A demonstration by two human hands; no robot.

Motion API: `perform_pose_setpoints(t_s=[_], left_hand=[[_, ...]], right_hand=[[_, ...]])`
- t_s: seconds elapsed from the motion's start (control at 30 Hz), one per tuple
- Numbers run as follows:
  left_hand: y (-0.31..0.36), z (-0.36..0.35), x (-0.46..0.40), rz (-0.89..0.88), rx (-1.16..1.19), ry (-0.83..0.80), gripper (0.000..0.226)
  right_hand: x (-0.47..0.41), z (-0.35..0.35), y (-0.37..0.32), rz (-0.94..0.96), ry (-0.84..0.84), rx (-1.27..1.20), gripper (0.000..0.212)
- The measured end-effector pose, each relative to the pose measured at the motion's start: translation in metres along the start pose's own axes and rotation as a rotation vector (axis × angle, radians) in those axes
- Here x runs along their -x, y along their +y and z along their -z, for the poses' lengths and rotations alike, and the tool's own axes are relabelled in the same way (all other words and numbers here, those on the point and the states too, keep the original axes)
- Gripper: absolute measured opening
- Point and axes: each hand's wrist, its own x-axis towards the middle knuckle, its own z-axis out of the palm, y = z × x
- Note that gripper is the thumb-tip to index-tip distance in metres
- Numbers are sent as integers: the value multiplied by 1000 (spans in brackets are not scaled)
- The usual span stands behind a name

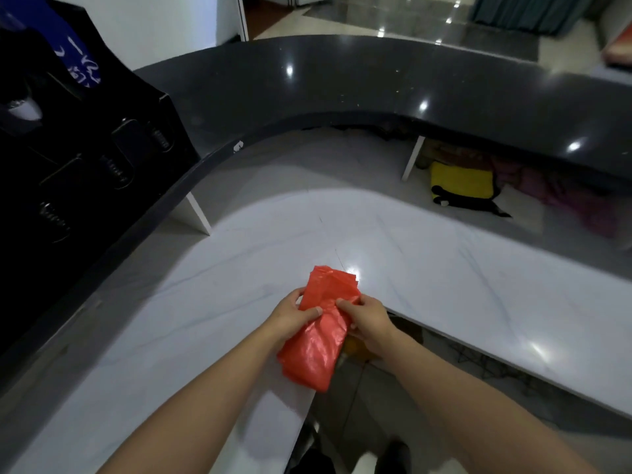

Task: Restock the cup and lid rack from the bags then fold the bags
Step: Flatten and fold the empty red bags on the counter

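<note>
Both hands, left (293, 314) and right (367, 319), pinch the seemingly folded red bag (319, 331) between them.

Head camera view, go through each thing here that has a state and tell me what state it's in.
Red bag: partly folded, held over the counter edge.
Left hand: grips the bag.
Right hand: grips the bag.
Rack: black, on the dark counter; contents too dark to tell.

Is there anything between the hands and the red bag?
No, nothing visible. Both hands already hold the crumpled red plastic bag: the left hand pinches its left side and the right hand grips its right side, above the edge of the white marble-look counter.
</note>
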Motion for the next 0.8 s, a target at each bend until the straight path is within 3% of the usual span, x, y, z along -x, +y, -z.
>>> perform_pose_setpoints(t_s=[0.07, 0.23, 0.43, 0.63, 0.8], left_hand=[[7, -14, -6, 4, 4, -35, 58], [19, -64, -13, 47, -6, -159, 37], [48, -128, 2, -28, -80, -104, 15], [65, -204, 27, -35, -172, -170, 28], [68, -292, 60, -22, -318, -257, 24]], right_hand=[[1, 15, 0, 8, 51, -47, 17], [10, 62, 8, 42, 229, -141, 16], [32, 121, 27, -63, 218, -223, 18], [71, 193, 49, 6, 267, -260, 14], [120, 276, 81, 32, 348, -289, 9]])
